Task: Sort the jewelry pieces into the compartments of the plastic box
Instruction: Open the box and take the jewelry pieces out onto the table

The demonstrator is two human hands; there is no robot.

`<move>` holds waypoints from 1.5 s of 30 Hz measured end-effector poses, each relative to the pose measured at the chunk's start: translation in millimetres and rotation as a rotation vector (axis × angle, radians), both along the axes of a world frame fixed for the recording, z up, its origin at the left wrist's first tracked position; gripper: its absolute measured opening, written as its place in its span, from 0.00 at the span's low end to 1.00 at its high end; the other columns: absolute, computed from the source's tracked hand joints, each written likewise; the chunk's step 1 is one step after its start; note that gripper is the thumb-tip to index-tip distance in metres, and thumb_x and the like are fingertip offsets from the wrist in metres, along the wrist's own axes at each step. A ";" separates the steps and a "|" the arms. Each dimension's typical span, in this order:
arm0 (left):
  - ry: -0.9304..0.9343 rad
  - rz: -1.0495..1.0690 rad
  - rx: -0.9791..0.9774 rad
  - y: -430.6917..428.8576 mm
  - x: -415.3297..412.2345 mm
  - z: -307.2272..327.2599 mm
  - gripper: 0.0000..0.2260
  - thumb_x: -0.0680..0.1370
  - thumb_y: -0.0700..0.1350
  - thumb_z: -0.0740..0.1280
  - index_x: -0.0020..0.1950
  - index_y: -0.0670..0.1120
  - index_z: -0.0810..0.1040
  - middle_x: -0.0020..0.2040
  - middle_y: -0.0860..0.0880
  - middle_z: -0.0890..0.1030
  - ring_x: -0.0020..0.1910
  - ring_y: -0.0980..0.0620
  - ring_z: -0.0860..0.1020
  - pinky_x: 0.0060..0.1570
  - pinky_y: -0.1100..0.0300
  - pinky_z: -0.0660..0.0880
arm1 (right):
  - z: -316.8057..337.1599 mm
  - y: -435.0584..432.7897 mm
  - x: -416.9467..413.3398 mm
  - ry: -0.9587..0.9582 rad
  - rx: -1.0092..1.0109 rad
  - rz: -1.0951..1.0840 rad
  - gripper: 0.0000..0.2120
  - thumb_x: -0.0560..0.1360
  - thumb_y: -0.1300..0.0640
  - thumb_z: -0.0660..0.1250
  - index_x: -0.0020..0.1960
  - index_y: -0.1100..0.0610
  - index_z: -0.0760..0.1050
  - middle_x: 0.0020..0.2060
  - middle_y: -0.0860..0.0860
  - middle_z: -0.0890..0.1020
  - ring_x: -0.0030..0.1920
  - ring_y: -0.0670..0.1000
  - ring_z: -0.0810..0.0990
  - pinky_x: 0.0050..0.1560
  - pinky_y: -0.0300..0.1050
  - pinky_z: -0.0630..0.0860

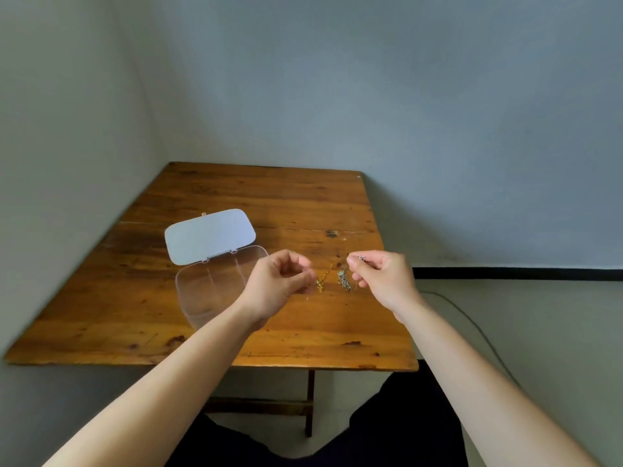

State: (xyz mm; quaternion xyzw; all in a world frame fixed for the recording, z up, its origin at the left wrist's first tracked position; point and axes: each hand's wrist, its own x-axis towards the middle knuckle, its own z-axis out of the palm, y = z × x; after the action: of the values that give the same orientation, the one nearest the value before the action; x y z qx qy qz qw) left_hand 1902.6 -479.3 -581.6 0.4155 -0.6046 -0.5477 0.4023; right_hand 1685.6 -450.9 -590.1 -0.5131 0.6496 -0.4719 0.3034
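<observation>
well, line by line:
table (209,318): warm orange-brown wooden planks, glossy varnish, dark knots and scuffs in the grain, a seam running across the far half; it sits in a corner of pale grey-blue walls.
plastic box (205,291): clear, thin-walled, rounded corners, left of centre on the table; faint upright dividers show inside, and i cannot tell what, if anything, lies in the compartments.
lid (209,234): opaque pale bluish-white, smooth, a rounded rectangle, hinged at the far edge of the box and laid open, tilted back.
left hand (281,284): curled loosely above the table just right of the box, covering the box's near right corner; thumb and forefinger are brought together at the tip, whether on anything is too small to tell.
right hand (381,278): fingers folded in, thumb and forefinger pinching a small silver piece (361,258), shiny metal, shape too small to read.
gold chain (322,281): fine yellow metal links, bunched in a short crooked line on the wood between the two hands, close by the left fingertips.
silver chain (344,279): pale metal links in a small loose heap on the wood, just beside the gold one and near the right hand's curled fingers.
floor side: a thin grey cable (472,325) curves over the pale floor right of the table.
</observation>
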 end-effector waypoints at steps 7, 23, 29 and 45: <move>-0.453 0.031 -0.003 4.2 1.6 -51.1 0.04 0.75 0.44 0.73 0.50 0.48 0.82 0.44 0.50 0.84 0.44 0.51 0.82 0.46 0.55 0.81 | -50.9 7.0 -8.9 0.355 0.298 0.054 0.07 0.76 0.48 0.71 0.44 0.48 0.86 0.39 0.41 0.86 0.40 0.44 0.83 0.48 0.41 0.79; -1.095 0.326 -0.518 -15.8 99.9 -54.0 0.13 0.82 0.52 0.59 0.60 0.47 0.78 0.59 0.46 0.80 0.56 0.46 0.77 0.55 0.49 0.75 | -40.1 -25.9 58.6 0.446 0.063 0.278 0.12 0.77 0.56 0.67 0.59 0.46 0.81 0.53 0.41 0.82 0.47 0.36 0.77 0.45 0.33 0.75; -1.225 0.293 -0.491 -20.3 117.2 -66.3 0.17 0.82 0.53 0.54 0.61 0.47 0.78 0.62 0.46 0.79 0.59 0.46 0.77 0.57 0.51 0.74 | -23.2 -44.1 113.8 0.724 -0.091 0.624 0.19 0.77 0.62 0.64 0.65 0.52 0.77 0.62 0.49 0.78 0.63 0.51 0.74 0.53 0.47 0.77; -1.315 0.346 -0.574 -38.3 148.2 -62.6 0.19 0.78 0.47 0.53 0.48 0.41 0.81 0.45 0.42 0.83 0.44 0.40 0.79 0.44 0.50 0.72 | -11.0 -101.4 188.0 1.194 0.116 0.847 0.16 0.73 0.61 0.68 0.60 0.58 0.77 0.53 0.54 0.73 0.50 0.57 0.77 0.40 0.49 0.73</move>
State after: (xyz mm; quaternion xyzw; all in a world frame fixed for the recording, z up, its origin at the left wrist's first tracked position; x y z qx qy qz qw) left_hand 2050.8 -517.5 -644.1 0.6257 -0.7663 0.0657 0.1302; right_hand 1873.6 -552.4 -601.2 -0.8729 0.4742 0.0809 0.0811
